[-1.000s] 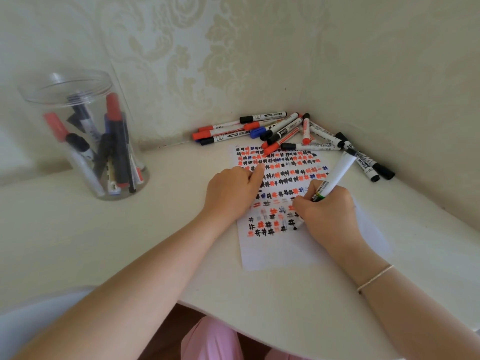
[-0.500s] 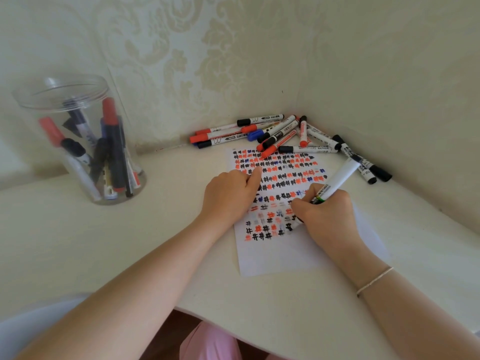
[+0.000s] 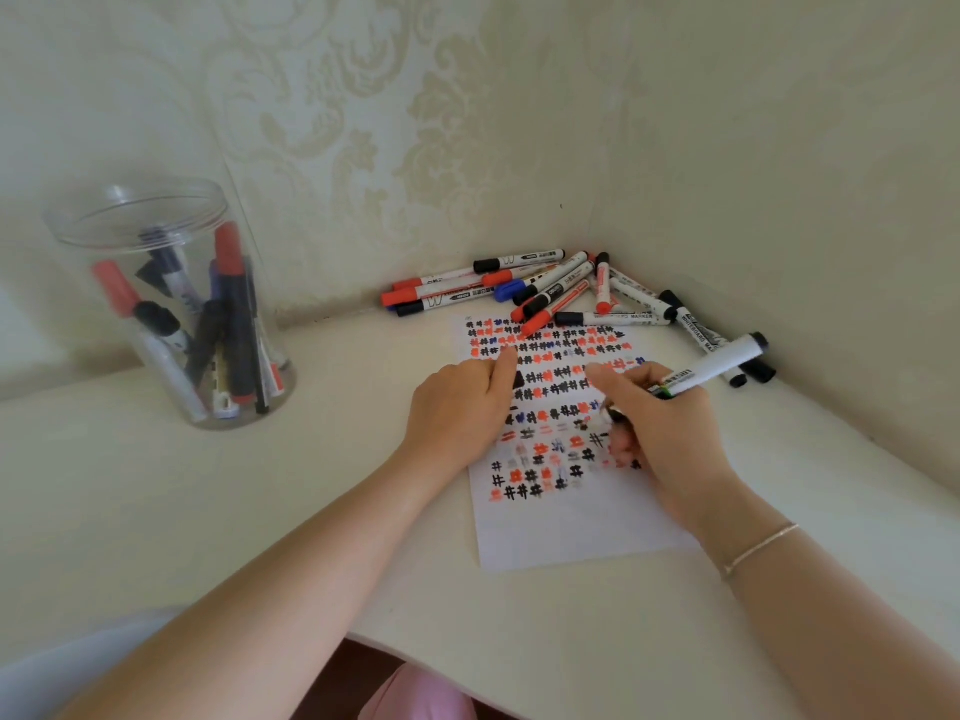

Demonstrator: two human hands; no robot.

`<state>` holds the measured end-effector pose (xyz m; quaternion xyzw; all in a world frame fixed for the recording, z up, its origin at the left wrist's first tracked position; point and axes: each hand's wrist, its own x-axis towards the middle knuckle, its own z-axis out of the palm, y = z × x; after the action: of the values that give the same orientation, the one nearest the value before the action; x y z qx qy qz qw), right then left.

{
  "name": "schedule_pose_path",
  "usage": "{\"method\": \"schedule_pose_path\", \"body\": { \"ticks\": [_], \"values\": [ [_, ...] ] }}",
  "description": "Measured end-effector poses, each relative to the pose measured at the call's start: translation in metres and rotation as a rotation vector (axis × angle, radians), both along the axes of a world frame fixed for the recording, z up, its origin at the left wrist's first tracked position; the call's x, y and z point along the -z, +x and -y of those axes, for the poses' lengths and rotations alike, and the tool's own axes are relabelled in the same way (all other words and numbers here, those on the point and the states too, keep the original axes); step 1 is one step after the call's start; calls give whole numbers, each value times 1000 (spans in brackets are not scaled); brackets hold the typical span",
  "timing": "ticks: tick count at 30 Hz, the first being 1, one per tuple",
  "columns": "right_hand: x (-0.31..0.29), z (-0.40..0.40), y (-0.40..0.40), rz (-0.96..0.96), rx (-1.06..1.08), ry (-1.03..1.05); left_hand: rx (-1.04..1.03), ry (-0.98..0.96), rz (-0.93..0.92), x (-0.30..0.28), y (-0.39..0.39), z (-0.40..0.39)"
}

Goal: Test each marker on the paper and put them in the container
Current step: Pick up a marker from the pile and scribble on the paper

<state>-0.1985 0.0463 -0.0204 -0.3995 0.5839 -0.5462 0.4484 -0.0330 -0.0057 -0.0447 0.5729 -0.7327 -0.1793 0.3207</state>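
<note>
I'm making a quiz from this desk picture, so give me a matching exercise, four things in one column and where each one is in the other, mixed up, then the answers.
Things:
1. clear container
2. pile of markers
3. left hand
4. white marker

Places:
A. gripped in the right hand, tip down at the paper
B. lying loose in the corner against the wall
C. standing at the left of the desk, markers inside
D. resting on the left edge of the paper

Pairs: 1-C, 2-B, 3-D, 4-A
</note>
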Motion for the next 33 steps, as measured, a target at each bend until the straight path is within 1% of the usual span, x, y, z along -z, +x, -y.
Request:
{"method": "schedule_pose_path", "body": {
  "ticks": [2, 4, 6, 7, 11, 16, 20, 22, 25, 28, 30, 33],
  "values": [
    [-9, 6, 1, 114, -54, 33, 75, 6, -69, -1, 0, -1],
    [-16, 13, 5, 287, -107, 45, 148, 2, -104, -1, 0, -4],
    [-21, 20, 9, 434, -84, 44, 194, 24, -138, -2, 1, -4],
    [-23, 22, 11, 463, -55, 35, 202, 42, -157, -2, 1, -4],
    [-23, 29, 17, 455, -21, 7, 214, 91, -193, -4, 2, -4],
    [-19, 35, 23, 415, -20, 0, 232, 100, -199, -8, 3, -6],
    [-13, 39, 28, 299, -82, 9, 253, 80, -186, -7, 3, -6],
    [-13, 41, 30, 275, -135, 13, 249, 59, -189, -6, 4, -6],
    [-19, 41, 27, 338, -242, 56, 252, 49, -260, -6, 5, -5],
    [-25, 41, 22, 460, -318, 129, 250, 36, -316, -8, 6, -5],
    [-25, 41, 24, 470, -284, 141, 247, 34, -341, -7, 7, -4],
    [-21, 39, 39, 422, -212, 75, 207, 48, -402, -8, 7, -2]
  ]
}}
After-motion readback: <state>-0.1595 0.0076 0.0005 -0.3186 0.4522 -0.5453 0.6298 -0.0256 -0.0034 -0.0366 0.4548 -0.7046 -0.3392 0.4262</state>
